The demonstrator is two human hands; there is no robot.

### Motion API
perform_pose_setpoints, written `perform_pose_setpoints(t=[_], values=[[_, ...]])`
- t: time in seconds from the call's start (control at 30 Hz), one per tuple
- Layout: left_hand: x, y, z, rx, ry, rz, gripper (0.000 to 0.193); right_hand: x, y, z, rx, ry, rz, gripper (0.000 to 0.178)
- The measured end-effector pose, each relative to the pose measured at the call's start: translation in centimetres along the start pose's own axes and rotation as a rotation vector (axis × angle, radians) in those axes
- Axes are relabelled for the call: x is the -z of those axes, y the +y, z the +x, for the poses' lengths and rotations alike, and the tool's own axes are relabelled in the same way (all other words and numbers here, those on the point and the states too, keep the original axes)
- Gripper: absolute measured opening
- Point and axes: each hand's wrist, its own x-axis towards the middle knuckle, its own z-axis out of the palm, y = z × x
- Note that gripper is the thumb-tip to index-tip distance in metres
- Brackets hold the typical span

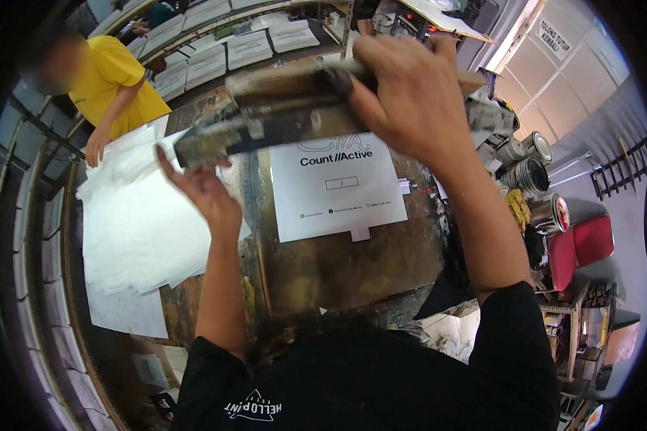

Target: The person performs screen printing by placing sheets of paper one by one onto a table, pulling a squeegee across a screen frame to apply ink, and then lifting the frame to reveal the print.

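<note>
A printed sheet point(336, 205) lies apparently finished below the raised frame point(284, 128) the right hand point(415, 97) grips, left hand point(212, 197) splayed open, the white sheets' point(144, 223) printing status unclear

view: head | mount: left fisheye of a pair, on the person's head | aim: down and forward across the worktop point(182, 307), shirt point(410, 381) at the lower edge | range: close over left hand point(207, 195) and right hand point(413, 100), shelves point(305, 56) and door point(579, 75) farther off | rim: round, dark, bending straight edges
</note>
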Motion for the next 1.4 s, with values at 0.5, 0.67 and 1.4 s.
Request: perform_pose_setpoints(t=[0.5,0.67,1.4], values=[[-6.4,-20.0,1.3,0.115,-0.518,0.729,0.024,1.7,1.9,8.6,-0.117,-0.197,0.163,0.063],[0.2,-11.8,1.2,0.188,-0.307,0.893,0.034,2.8,-0.5,9.5,-0.291,-0.283,0.23,0.072],[16.4,1.2,-10.1,0.165,-0.933,1.289,0.11,-0.2,2.1,2.3,-0.001,-0.045,-0.069,0.048]])
